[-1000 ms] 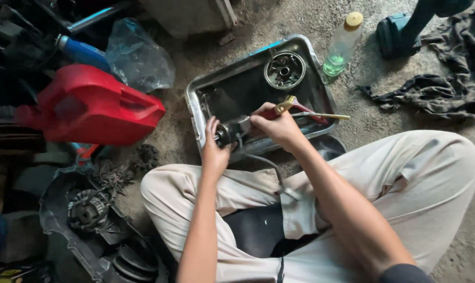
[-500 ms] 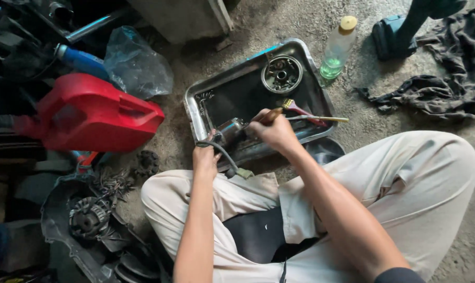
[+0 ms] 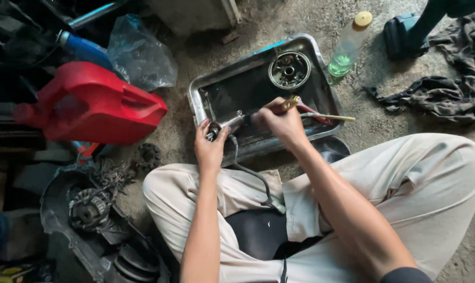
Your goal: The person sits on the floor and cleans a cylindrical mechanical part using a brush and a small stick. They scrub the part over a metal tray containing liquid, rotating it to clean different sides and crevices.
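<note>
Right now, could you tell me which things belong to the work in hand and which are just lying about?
In use:
left hand holding small metal motor part
right hand holding brush
metal tray
part's cable

Lying about:
red jerrycan
plastic bottle
dark rag
plastic bag
round drum part
engine cover

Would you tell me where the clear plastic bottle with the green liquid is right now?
In the head view, the bottle lies on the ground at upper right, just beyond the metal tray's far right corner.

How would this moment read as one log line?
left hand: holds motor part | right hand: brush on part | over metal tray | wire hangs to lap
</note>
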